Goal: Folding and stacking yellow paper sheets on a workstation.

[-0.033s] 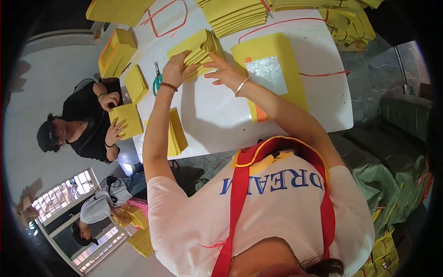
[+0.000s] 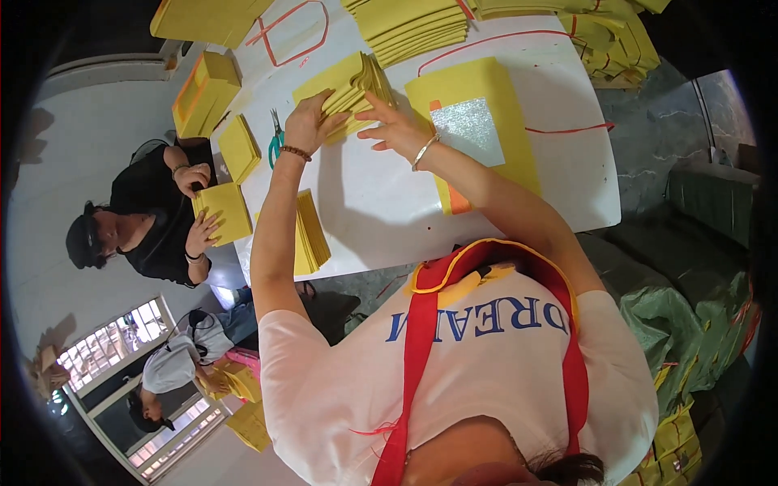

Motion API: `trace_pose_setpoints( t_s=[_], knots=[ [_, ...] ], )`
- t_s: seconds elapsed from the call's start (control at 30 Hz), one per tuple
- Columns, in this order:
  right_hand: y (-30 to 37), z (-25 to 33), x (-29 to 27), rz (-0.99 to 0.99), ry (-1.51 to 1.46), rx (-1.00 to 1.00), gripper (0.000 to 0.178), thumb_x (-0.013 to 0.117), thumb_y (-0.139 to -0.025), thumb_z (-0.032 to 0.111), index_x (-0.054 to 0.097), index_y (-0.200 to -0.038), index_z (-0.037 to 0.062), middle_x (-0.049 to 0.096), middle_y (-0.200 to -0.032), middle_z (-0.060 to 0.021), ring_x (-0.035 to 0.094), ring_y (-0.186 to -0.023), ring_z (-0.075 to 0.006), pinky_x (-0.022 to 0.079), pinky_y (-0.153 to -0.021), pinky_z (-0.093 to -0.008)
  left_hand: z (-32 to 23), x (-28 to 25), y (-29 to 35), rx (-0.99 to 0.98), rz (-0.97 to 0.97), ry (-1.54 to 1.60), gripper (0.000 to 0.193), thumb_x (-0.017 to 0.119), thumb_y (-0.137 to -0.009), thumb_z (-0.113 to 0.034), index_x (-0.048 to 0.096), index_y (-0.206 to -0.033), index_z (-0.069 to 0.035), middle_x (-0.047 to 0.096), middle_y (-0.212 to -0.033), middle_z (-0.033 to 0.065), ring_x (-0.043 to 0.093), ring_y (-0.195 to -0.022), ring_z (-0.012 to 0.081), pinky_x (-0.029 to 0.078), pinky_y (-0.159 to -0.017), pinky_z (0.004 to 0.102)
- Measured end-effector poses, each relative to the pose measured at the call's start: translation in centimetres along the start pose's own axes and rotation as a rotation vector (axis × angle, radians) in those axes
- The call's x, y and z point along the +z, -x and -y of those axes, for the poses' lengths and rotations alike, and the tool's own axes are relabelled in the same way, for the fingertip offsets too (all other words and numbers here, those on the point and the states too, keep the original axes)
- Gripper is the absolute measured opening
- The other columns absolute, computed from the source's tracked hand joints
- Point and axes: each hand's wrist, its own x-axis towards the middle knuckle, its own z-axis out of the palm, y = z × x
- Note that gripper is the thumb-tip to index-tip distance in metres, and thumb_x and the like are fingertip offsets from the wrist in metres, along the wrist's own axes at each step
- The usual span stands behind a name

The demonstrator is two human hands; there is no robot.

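Note:
A stack of folded yellow envelopes (image 2: pixel 348 81) lies on the white table, its near edges fanned in layers. My left hand (image 2: pixel 309 121), with a beaded bracelet at the wrist, grips the stack's left near side, fingers over the top. Its thumb points toward the right. My right hand (image 2: pixel 395 130), wearing a silver bangle, is beside the stack's right near edge with fingers apart; its forefinger reaches to the layers, and I cannot tell whether it touches. Right of that hand lies a flat yellow envelope (image 2: pixel 515 121) bearing a silvery sheet (image 2: pixel 470 130) and an orange strip.
Teal-handled scissors (image 2: pixel 275 139) lie left of my left hand. Yellow bundles (image 2: pixel 312 235) sit by my left forearm and a larger stack (image 2: pixel 405 28) at the far edge. Red straps (image 2: pixel 571 130) cross the white table (image 2: pixel 373 211). A co-worker (image 2: pixel 138 211) handles yellow envelopes at the left.

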Motion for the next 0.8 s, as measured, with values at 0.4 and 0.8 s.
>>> trace_pose_setpoints(
  t_s=[0.4, 0.8],
  knots=[
    [-0.5, -1.4, 0.3, -0.053, -0.066, 0.065, 0.085, 0.057, -0.079, 0.017, 0.002, -0.143, 0.0097, 0.042, -0.134, -0.0084, 0.051, -0.109, -0.0197, 0.044, -0.085, -0.0354, 0.4, -0.3, -0.5, -0.112, 0.074, 0.014, 0.050, 0.060, -0.081, -0.042, 0.055, -0.113, -0.005, 0.063, -0.082, 0.0178, 0.060, -0.078, 0.0326, 0.048, -0.068, 0.0400],
    [-1.4, -1.7, 1.0, 0.023, -0.088, 0.033, 0.088, 0.060, -0.081, 0.016, -0.002, -0.144, 0.0222, 0.040, -0.134, -0.0081, 0.051, -0.107, -0.0147, 0.045, -0.082, -0.0330, -0.4, 0.4, -0.1, -0.002, -0.053, -0.083, 0.047, 0.066, -0.076, -0.039, 0.056, -0.108, -0.007, 0.062, -0.086, 0.0162, 0.059, -0.082, 0.0313, 0.048, -0.067, 0.0401]
  ],
)
